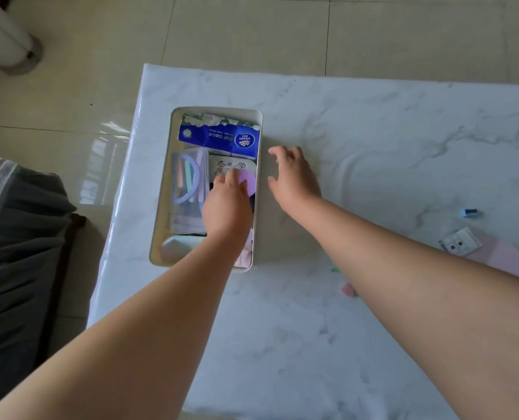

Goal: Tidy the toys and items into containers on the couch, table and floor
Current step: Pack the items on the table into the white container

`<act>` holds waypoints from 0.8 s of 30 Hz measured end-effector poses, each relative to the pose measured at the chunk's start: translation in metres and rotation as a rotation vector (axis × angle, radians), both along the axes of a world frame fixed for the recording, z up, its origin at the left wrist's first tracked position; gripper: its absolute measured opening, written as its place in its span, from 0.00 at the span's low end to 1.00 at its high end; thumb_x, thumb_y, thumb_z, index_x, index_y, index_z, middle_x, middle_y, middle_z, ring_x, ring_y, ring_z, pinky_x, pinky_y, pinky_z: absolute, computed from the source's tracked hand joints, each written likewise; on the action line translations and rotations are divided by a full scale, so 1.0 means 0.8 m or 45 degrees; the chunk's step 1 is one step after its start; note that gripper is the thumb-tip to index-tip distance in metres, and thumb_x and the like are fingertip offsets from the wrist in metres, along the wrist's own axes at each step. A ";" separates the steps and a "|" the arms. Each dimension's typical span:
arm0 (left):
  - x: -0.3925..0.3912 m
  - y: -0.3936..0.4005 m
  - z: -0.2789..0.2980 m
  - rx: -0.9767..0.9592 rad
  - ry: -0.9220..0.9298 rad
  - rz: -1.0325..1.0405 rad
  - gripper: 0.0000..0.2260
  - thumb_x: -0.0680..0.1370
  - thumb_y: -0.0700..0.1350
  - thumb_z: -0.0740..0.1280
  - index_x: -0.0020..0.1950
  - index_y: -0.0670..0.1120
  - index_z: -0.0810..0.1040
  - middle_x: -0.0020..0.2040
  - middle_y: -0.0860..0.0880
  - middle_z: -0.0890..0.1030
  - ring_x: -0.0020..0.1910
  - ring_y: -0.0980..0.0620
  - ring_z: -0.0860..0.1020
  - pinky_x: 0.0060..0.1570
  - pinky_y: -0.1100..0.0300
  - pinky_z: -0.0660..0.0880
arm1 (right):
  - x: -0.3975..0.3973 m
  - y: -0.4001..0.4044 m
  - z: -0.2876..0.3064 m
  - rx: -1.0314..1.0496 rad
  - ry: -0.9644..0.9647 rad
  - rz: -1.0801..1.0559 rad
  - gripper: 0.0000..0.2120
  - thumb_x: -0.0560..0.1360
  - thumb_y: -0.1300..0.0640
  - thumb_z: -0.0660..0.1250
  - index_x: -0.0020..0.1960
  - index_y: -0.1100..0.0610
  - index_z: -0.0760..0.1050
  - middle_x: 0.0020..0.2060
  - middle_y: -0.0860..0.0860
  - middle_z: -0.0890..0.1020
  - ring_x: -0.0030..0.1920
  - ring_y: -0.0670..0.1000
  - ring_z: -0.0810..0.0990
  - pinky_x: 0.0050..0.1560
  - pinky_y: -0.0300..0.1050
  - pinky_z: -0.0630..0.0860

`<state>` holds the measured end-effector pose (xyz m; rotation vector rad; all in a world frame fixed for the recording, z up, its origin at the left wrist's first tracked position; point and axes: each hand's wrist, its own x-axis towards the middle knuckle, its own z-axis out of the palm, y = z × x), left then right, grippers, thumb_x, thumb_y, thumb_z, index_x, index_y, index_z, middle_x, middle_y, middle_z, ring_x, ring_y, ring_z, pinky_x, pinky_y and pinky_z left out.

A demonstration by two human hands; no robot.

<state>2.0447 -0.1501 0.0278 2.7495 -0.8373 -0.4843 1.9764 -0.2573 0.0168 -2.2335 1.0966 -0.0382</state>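
Nearest you, on the right side of the marble table (373, 344), several loose things are not yet put away: a small pink piece (347, 289) beside your right forearm, a pink oval pad (506, 259) with a small printed packet (459, 242) lying on its near-left end, and a small blue item (469, 212) a little beyond them.

Farther on, your left hand (226, 204) reaches into the white tray (259, 153), fingers curled on a lilac disc (247, 181) that lies over a printed card (231, 166); judged from this, the step in hand is placing the disc in the tray. Whether the fingers grip the disc or only press it down cannot be told.

Your right hand (293, 177) hovers just beside the tray's right wall, fingers spread and holding nothing; contact with the wall cannot be confirmed.

Also in the tray: a clear case (188, 189) of pastel sticks at the left, and a blue tissue pack (219, 137) at the far end.

The next move likely calls for letting go of the disc, then bringing a free hand back to the loose things at the right.
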 end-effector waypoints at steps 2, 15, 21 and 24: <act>-0.015 -0.013 -0.010 0.094 0.087 -0.148 0.15 0.82 0.51 0.55 0.62 0.44 0.71 0.56 0.43 0.78 0.52 0.41 0.77 0.41 0.55 0.68 | -0.017 -0.006 -0.011 0.021 0.038 -0.080 0.22 0.75 0.61 0.64 0.68 0.53 0.67 0.63 0.56 0.69 0.61 0.57 0.74 0.59 0.50 0.74; -0.096 -0.048 -0.015 0.216 0.053 -0.204 0.15 0.74 0.30 0.57 0.59 0.38 0.69 0.54 0.39 0.78 0.51 0.37 0.78 0.40 0.54 0.69 | -0.212 -0.067 -0.042 0.036 0.294 -0.219 0.22 0.76 0.65 0.61 0.68 0.52 0.69 0.63 0.56 0.69 0.59 0.59 0.74 0.53 0.47 0.72; -0.199 -0.080 -0.015 0.204 0.116 -0.240 0.16 0.74 0.30 0.56 0.61 0.39 0.68 0.53 0.39 0.78 0.49 0.37 0.79 0.39 0.53 0.71 | -0.302 -0.092 -0.039 0.052 0.277 -0.182 0.22 0.75 0.66 0.60 0.67 0.52 0.70 0.63 0.56 0.69 0.59 0.58 0.74 0.52 0.46 0.72; -0.244 -0.094 -0.015 0.196 0.125 -0.229 0.17 0.74 0.30 0.57 0.62 0.39 0.68 0.54 0.40 0.78 0.49 0.38 0.79 0.40 0.52 0.73 | -0.339 -0.104 -0.040 0.063 0.257 -0.182 0.22 0.75 0.66 0.60 0.66 0.51 0.71 0.62 0.55 0.69 0.59 0.57 0.74 0.53 0.46 0.73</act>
